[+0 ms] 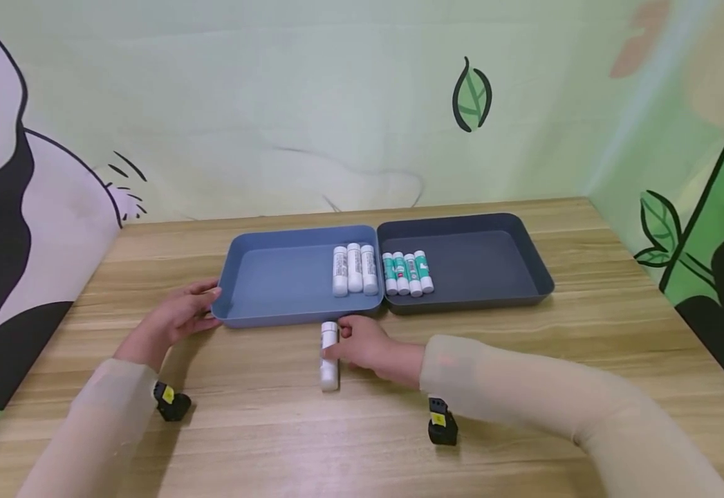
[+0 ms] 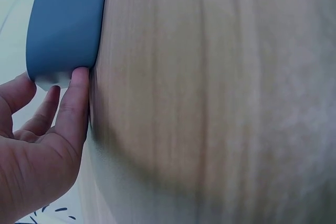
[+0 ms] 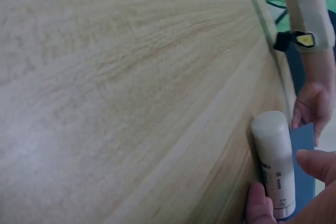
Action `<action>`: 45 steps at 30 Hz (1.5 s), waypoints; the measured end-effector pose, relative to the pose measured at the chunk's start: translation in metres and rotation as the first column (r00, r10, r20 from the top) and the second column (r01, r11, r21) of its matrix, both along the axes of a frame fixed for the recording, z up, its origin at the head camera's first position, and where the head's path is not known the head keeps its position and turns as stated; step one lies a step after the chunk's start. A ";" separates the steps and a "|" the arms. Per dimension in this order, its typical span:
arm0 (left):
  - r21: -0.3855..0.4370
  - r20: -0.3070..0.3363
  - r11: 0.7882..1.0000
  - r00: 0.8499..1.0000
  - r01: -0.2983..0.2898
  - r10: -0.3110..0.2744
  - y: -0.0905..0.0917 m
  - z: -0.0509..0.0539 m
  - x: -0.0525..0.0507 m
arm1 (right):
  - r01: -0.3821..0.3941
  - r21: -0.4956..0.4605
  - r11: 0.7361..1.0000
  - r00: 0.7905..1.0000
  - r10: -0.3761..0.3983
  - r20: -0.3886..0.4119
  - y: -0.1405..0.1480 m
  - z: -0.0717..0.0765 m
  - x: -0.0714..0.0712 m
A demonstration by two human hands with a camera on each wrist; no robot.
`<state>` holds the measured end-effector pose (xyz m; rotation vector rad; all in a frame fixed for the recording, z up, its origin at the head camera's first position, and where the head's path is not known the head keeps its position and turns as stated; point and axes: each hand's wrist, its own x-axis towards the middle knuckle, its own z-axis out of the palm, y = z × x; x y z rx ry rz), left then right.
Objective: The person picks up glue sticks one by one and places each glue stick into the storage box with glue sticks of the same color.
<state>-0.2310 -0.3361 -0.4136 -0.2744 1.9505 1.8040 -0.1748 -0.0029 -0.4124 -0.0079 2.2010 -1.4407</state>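
Note:
My left hand point(image 1: 181, 311) touches the left end of the blue tray point(image 1: 287, 319); in the left wrist view its fingers point(image 2: 71, 108) rest against the tray's end wall. In front of this tray, a white glue stick point(image 1: 329, 377) lies lengthwise, pointing away from me. My right hand point(image 1: 368, 346) pinches it from the right between thumb and fingers. The right wrist view shows dark print on the glue stick point(image 3: 275, 166) and its pale, rounded near end. Three larger white sticks point(image 1: 354, 270) lie side by side at the blue tray's right end.
A dark grey tray point(image 1: 474, 302) adjoins the blue tray's right side. At its left end lie several smaller green-and-white sticks point(image 1: 407, 274). The wooden table point(image 1: 262, 429) meets a printed fabric wall point(image 1: 349, 104) behind the trays.

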 end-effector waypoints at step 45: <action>-0.003 -0.021 1.000 1.000 0.014 -0.014 -0.001 -0.002 -0.001 | 0.005 -0.030 1.000 0.998 -0.003 0.059 -0.012 0.016 0.004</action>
